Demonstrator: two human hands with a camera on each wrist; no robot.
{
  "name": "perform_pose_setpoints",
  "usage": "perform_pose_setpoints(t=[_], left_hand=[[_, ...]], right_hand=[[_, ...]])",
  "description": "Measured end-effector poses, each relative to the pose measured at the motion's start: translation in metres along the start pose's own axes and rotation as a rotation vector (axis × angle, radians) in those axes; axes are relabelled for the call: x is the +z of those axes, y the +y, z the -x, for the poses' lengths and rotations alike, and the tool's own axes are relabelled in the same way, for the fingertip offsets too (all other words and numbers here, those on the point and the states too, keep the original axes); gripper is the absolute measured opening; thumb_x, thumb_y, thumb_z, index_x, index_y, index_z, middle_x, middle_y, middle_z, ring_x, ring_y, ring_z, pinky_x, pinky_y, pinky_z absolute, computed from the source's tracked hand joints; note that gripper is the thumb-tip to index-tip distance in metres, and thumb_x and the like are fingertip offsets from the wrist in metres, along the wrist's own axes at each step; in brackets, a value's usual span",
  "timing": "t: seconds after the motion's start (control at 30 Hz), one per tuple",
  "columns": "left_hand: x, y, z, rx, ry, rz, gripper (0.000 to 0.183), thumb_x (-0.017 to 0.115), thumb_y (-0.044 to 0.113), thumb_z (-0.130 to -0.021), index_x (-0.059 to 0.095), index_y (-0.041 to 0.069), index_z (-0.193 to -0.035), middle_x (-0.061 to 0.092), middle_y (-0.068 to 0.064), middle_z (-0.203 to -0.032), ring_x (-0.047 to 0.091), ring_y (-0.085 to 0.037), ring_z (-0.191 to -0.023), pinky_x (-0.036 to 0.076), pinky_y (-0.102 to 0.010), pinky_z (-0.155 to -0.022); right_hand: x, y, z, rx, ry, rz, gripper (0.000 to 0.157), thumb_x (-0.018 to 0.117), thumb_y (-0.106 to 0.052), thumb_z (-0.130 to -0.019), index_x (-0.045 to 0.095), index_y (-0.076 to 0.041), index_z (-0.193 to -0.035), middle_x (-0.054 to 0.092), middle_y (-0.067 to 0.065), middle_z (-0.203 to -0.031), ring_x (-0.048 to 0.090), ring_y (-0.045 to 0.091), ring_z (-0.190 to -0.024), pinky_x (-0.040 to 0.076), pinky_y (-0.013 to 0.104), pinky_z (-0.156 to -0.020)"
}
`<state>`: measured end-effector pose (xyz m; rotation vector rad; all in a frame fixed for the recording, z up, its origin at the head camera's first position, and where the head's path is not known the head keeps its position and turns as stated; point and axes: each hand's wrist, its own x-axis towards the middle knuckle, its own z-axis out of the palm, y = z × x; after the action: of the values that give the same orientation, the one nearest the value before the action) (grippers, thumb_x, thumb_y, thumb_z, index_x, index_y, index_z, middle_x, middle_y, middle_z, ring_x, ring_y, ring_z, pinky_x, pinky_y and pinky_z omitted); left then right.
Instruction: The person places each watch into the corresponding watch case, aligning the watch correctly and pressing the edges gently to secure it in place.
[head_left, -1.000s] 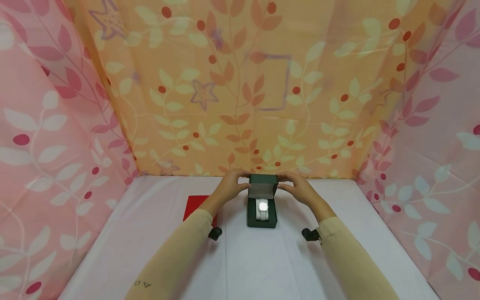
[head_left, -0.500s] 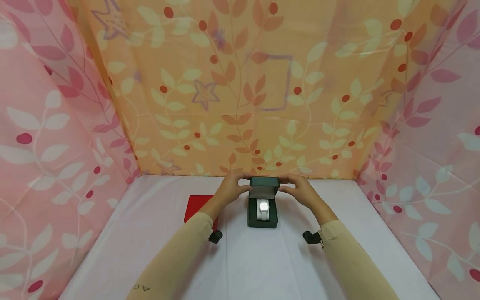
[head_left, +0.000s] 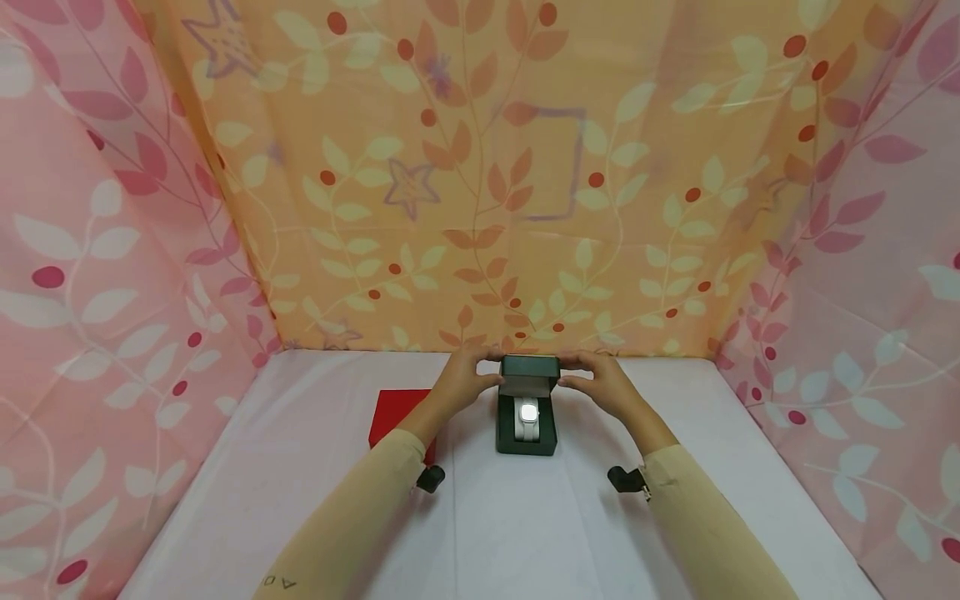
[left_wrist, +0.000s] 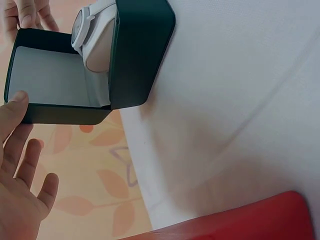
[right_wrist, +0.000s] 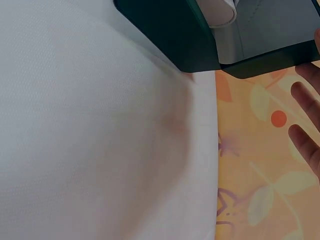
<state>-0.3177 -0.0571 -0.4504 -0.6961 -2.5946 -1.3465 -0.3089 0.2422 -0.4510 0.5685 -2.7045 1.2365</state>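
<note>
A dark green watch box (head_left: 527, 449) rests on the table with its hinged lid (head_left: 529, 367) raised and leaning forward. Inside, a white watch (head_left: 528, 414) is wrapped round a pale cushion. At the lid's left side, my left hand (head_left: 459, 387) pinches the edge between thumb and forefinger; its other fingers (left_wrist: 31, 156) are spread below in the left wrist view. My right hand (head_left: 606, 389) grips the lid's opposite side the same way. Only fingertips (right_wrist: 301, 95) of that hand show in the right wrist view, beside the lid's wall.
Left of the watch box lies a red box (head_left: 397, 410), partly hidden behind my left forearm. A white cloth covers the table (head_left: 517, 533). Just behind the lid hangs a yellow patterned curtain (head_left: 480, 167), with pink ones at both sides.
The lid has tipped slightly forward and down, with both hands staying on its sides. The box base and watch keep their place.
</note>
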Motion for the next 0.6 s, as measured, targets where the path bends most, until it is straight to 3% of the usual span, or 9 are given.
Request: perform_pose_setpoints(t=[0.27, 0.47, 0.6], left_hand=[[0.0017, -0.0015, 0.0031, 0.010, 0.005, -0.022, 0.051, 0.085, 0.017, -0.084, 0.070, 0.019, -0.133, 0.060, 0.003, -0.146, 0.052, -0.023, -0.137, 0.042, -0.049, -0.114], [0.0029, -0.0025, 0.0065, 0.035, -0.001, -0.015, 0.051, 0.085, 0.015, -0.084, 0.070, 0.012, -0.133, 0.056, 0.000, -0.150, 0.050, -0.029, -0.138, 0.036, -0.052, -0.118], [0.0029, -0.0022, 0.0079, 0.034, 0.007, -0.030, 0.051, 0.086, 0.016, -0.084, 0.070, 0.013, -0.132, 0.055, 0.001, -0.151, 0.050, -0.026, -0.139, 0.032, -0.050, -0.121]], right_hand=[[-0.0001, -0.0022, 0.0042, 0.004, 0.016, 0.037, 0.042, 0.083, -0.025, -0.088, 0.072, -0.021, -0.128, 0.073, 0.002, -0.125, 0.056, 0.033, -0.129, 0.040, 0.063, -0.110], [0.0020, -0.0011, 0.0076, -0.003, 0.035, 0.049, 0.043, 0.084, -0.029, -0.086, 0.073, -0.022, -0.128, 0.072, 0.001, -0.127, 0.057, 0.032, -0.129, 0.042, 0.062, -0.109], [0.0027, -0.0020, 0.0101, -0.002, 0.043, 0.056, 0.045, 0.084, -0.031, -0.086, 0.073, -0.020, -0.127, 0.072, 0.002, -0.128, 0.059, 0.033, -0.130, 0.042, 0.061, -0.109]])
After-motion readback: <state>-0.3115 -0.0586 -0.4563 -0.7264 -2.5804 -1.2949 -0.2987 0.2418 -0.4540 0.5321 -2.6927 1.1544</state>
